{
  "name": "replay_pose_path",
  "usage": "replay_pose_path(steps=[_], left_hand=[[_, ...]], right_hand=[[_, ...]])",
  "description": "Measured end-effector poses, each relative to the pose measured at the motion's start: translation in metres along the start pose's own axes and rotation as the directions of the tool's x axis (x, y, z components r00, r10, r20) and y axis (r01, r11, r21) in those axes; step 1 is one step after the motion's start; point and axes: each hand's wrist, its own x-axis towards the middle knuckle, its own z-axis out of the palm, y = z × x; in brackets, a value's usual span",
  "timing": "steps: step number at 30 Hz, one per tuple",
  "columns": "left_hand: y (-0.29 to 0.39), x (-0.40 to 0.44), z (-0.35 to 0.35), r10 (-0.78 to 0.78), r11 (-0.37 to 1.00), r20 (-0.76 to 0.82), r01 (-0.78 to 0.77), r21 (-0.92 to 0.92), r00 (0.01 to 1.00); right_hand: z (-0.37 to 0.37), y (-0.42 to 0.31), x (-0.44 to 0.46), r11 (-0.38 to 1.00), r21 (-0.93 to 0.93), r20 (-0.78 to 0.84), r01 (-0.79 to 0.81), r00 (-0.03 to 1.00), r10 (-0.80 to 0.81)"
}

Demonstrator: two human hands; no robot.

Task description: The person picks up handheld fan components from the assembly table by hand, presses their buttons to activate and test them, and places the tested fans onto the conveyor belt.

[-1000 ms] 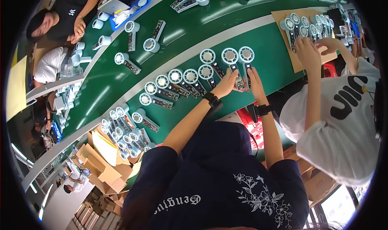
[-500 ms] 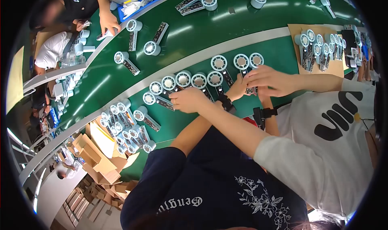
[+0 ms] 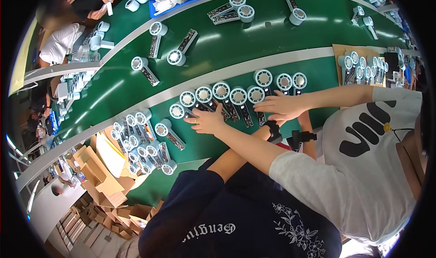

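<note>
My left hand [image 3: 280, 122], with a black band at the wrist, lies beside the row of devices. A co-worker's hand covers most of it, so its fingers are hidden. My right hand [image 3: 305, 119], also banded at the wrist, is mostly behind that co-worker's forearm. Whether either hand holds anything is not visible. Nearest to them are pale blue round-headed devices, one at the row's right end [image 3: 299, 80] and another beside it [image 3: 284, 81]. Their open handles show circuit boards. The co-worker's ringed hand [image 3: 206, 122] and other hand [image 3: 279, 105] spread over the row's handles [image 3: 245, 115].
More such devices crowd the table's left end [image 3: 145, 151] and a cardboard sheet [image 3: 338, 63] at right. Several lie beyond the grey rail [image 3: 227, 75]. Cardboard boxes [image 3: 97, 169] stand at lower left. Across the table, a person's hands [image 3: 106, 4] hold a white piece.
The co-worker's hand has moved left off my hands onto the row, fingers spread. My view has shifted slightly. The person across the table has lifted both hands with a white piece.
</note>
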Motion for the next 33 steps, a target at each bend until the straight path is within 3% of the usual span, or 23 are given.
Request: replay_pose_path(steps=[3,6,13,14,15,16,17,18,19,20,21,23,24,25,27,29,31,33], left_hand=[[-0.011,-0.017,0.019,0.040,0.999,-0.002,-0.040,0.032,0.999],[-0.008,-0.022,0.032,0.103,0.992,-0.028,-0.101,0.071,0.994],[-0.008,-0.045,0.017,0.254,0.950,-0.179,-0.211,0.229,0.951],[-0.012,-0.061,-0.008,0.235,0.972,0.132,-0.234,-0.022,0.963],[-0.018,-0.086,-0.040,0.271,0.950,0.426,-0.167,-0.265,0.863],[-0.022,-0.116,-0.056,0.204,0.979,0.347,-0.192,-0.071,0.915],[0.026,-0.153,-0.074,0.151,0.974,0.250,-0.187,0.128,0.956],[0.042,-0.172,-0.094,-0.011,0.991,0.340,-0.034,0.127,0.940],[0.052,-0.186,-0.114,-0.168,0.983,0.426,0.119,0.138,0.889],[0.058,-0.202,-0.132,-0.158,0.984,0.337,0.119,0.135,0.928],[0.062,-0.216,-0.148,-0.148,0.984,0.247,0.119,0.130,0.958],[0.066,-0.233,-0.181,-0.026,0.997,-0.155,0.037,0.070,0.988],[0.069,-0.236,-0.198,0.012,0.996,-0.368,0.022,0.086,0.930],[0.073,-0.236,-0.218,0.050,0.994,-0.563,0.012,0.105,0.825],[0.066,-0.229,-0.265,0.225,0.954,-0.796,0.039,0.298,0.562],[0.084,-0.226,-0.310,0.338,0.862,-0.862,0.244,0.444,0.377],[0.078,-0.213,-0.366,0.532,0.741,-0.821,0.354,0.570,0.208],[0.082,-0.195,-0.408,0.557,0.621,-0.815,0.573,0.535,0.157]], right_hand=[[-0.002,-0.008,0.003,1.000,0.015,-0.010,0.027,1.000,-0.027],[-0.001,-0.001,0.004,0.963,0.259,0.112,0.074,0.988,-0.106],[0.000,0.006,0.005,0.914,0.395,-0.089,0.091,0.994,-0.061],[-0.002,0.005,0.005,0.895,0.434,-0.102,0.099,0.993,-0.061],[-0.003,0.003,0.004,0.898,0.426,-0.115,0.115,0.991,-0.072],[-0.003,0.003,0.001,0.921,0.380,-0.103,0.084,0.993,-0.048],[-0.002,0.005,0.000,0.941,0.334,-0.094,0.051,0.995,-0.021],[-0.001,0.005,-0.002,0.943,0.326,-0.107,0.067,0.994,-0.033],[0.001,0.005,-0.003,0.988,0.153,-0.109,0.035,0.994,-0.019],[0.003,0.004,-0.004,1.000,-0.022,-0.113,-0.004,0.994,0.001],[0.007,0.000,-0.004,1.000,-0.026,-0.122,0.005,0.993,-0.008],[0.021,-0.011,0.000,0.974,0.226,-0.179,-0.014,0.982,0.056],[0.023,-0.015,0.003,0.938,0.348,-0.202,-0.012,0.975,0.087],[0.017,-0.013,0.001,0.940,0.342,-0.214,0.004,0.974,0.074],[0.004,-0.003,-0.007,0.951,0.308,-0.190,0.010,0.980,0.051],[0.007,0.001,-0.005,0.957,0.288,-0.183,0.013,0.982,0.042],[0.016,-0.003,-0.001,0.919,0.394,-0.143,0.024,0.989,0.036],[-0.004,0.014,-0.010,0.773,0.631,-0.138,0.058,0.990,0.039]])
